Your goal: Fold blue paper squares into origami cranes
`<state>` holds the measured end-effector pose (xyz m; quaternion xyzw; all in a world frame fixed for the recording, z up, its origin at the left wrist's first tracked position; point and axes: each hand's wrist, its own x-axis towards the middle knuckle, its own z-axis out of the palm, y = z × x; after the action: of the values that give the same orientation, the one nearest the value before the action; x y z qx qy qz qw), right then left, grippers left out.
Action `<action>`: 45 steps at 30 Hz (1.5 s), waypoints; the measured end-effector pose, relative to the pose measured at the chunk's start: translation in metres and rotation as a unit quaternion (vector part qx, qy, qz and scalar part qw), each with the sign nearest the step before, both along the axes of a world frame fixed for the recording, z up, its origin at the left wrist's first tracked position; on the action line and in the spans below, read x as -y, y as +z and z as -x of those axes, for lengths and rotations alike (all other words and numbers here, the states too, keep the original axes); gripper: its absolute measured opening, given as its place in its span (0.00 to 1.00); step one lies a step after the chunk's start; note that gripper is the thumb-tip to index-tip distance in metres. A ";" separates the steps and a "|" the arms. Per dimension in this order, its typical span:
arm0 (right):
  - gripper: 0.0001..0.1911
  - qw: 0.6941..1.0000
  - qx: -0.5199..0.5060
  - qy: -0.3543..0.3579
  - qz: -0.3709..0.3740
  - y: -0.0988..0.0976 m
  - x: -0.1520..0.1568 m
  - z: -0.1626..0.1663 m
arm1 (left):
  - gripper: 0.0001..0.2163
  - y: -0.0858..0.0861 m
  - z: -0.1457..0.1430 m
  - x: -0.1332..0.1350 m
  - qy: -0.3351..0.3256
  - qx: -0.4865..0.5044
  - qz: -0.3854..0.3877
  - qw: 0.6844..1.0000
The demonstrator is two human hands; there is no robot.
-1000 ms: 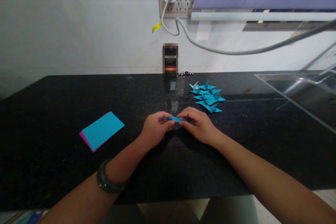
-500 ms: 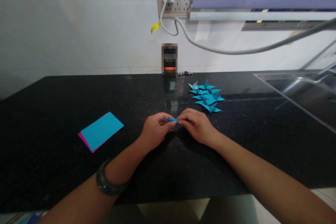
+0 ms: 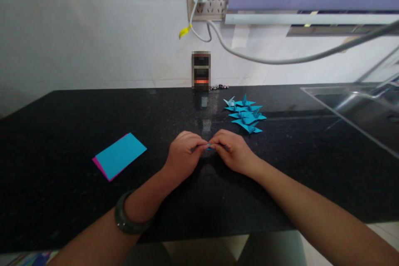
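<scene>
Left hand (image 3: 183, 152) and right hand (image 3: 233, 150) pinch a small blue paper (image 3: 208, 148) between them, equally near; mostly hidden, its long axis cannot be told.

1. The folded paper (image 3: 209, 148) is blue.
2. The paper cranes (image 3: 245, 120) are blue, one paler.
3. The paper stack (image 3: 121, 156) shows blue over magenta.
4. The countertop (image 3: 218, 203) is black with fine speckles.
5. The bracelet (image 3: 124, 221) is dark green-grey.

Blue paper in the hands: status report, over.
Left hand and right hand both pinching the blue paper. Mostly hidden, fold unclear. Cranes beyond right hand, apart, not in the way.
</scene>
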<state>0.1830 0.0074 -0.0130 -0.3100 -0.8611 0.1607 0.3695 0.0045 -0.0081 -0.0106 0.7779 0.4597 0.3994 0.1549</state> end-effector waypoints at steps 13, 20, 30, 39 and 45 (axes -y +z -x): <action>0.07 0.992 -0.069 -0.074 0.074 -0.003 -0.002 0.000 | 0.10 0.005 -0.001 -0.002 0.049 0.200 0.183 0.961; 0.07 0.938 -0.228 -0.122 0.232 -0.010 -0.003 0.006 | 0.10 -0.002 -0.007 0.000 0.040 0.301 0.309 0.901; 0.08 0.930 -0.243 -0.120 0.247 -0.010 0.004 0.011 | 0.09 0.000 -0.010 0.001 0.034 0.388 0.329 0.860; 0.08 0.897 -0.246 -0.107 0.350 -0.005 0.005 0.012 | 0.09 0.000 -0.011 0.000 0.020 0.391 0.339 0.855; 0.06 0.949 -0.168 -0.124 0.235 -0.007 0.007 0.012 | 0.09 -0.003 -0.011 0.000 0.030 0.399 0.311 0.862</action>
<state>0.1711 0.0004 -0.0201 -0.4611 -0.6789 0.3608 0.4430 0.0157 -0.0082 -0.0133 0.4492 0.4816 0.5166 0.5471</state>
